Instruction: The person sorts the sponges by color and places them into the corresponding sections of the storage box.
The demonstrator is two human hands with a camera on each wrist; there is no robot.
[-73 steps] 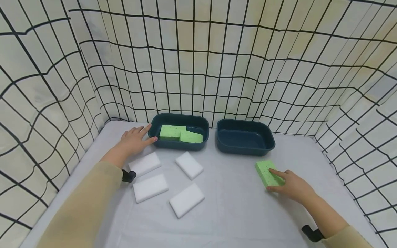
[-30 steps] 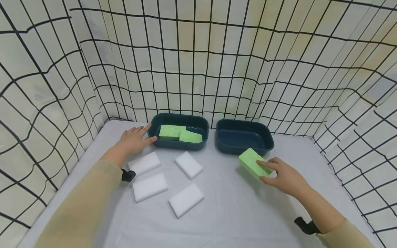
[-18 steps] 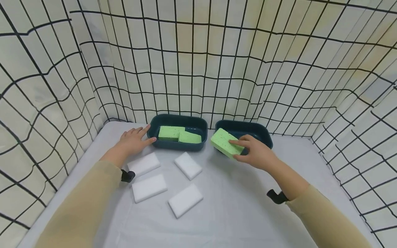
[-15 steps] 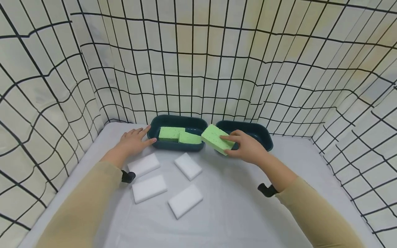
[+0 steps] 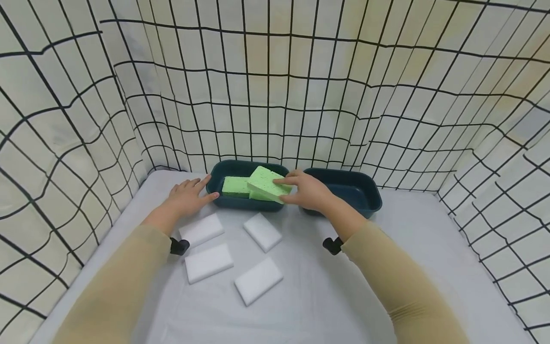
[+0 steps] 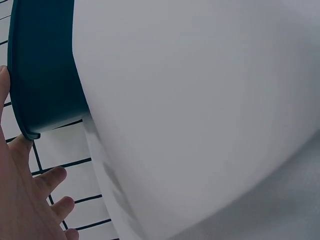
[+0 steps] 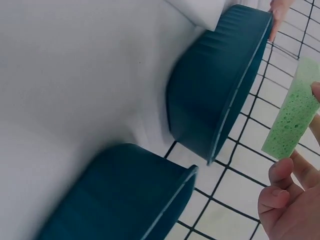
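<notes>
1. The right hand (image 5: 310, 192) pinches a speckled green rectangular sponge (image 5: 268, 183), tilted above the left dark teal plastic tub (image 5: 215, 171).
2. The left hand (image 5: 187, 196), fingers relaxed, rests against that tub's left wall.
3. The held sponge partly hides two green sponges (image 5: 236, 186) inside the tub.

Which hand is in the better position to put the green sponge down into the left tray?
The right hand. It already holds the green sponge above the left tray, over the two sponges inside. The left hand lies flat against the tray's outer left wall and holds nothing.
</notes>
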